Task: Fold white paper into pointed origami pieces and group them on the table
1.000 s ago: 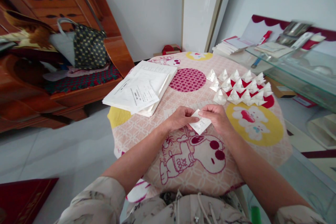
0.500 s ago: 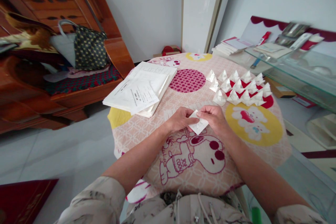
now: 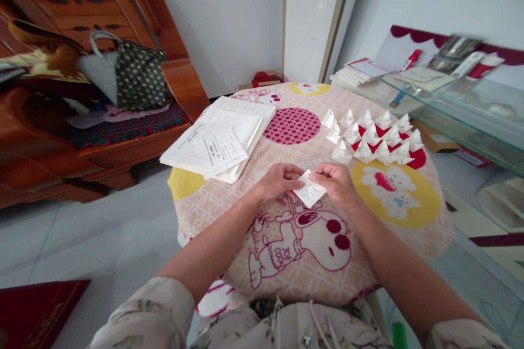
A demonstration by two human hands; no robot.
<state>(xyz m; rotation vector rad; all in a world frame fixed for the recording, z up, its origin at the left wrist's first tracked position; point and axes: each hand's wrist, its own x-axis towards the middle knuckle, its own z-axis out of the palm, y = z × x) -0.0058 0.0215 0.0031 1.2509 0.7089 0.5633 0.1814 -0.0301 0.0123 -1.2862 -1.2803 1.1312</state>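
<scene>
A small folded square of white paper [image 3: 310, 192] is held between my two hands above the near half of the table, one corner pointing toward me. My left hand [image 3: 281, 181] pinches its left side, and my right hand [image 3: 333, 180] has thumb and fingers closed on its upper right edge. Beyond my right hand stand several pointed folded-paper pieces [image 3: 379, 136] in close rows. To the left lies a stack of printed paper sheets [image 3: 192, 147], with a smaller slip [image 3: 225, 150] on top.
A patterned cloth [image 3: 262, 161] covers the round table. At the right is a glass shelf [image 3: 462, 103] holding metal bowls [image 3: 460, 49], papers and a red marker [image 3: 412, 59]. On the left, a wooden bench [image 3: 184, 82] carries a dark patterned bag [image 3: 141, 73].
Both hands have shifted very slightly with the paper. My left thumb has drawn back toward the paper's left edge, so more of its face shows.
</scene>
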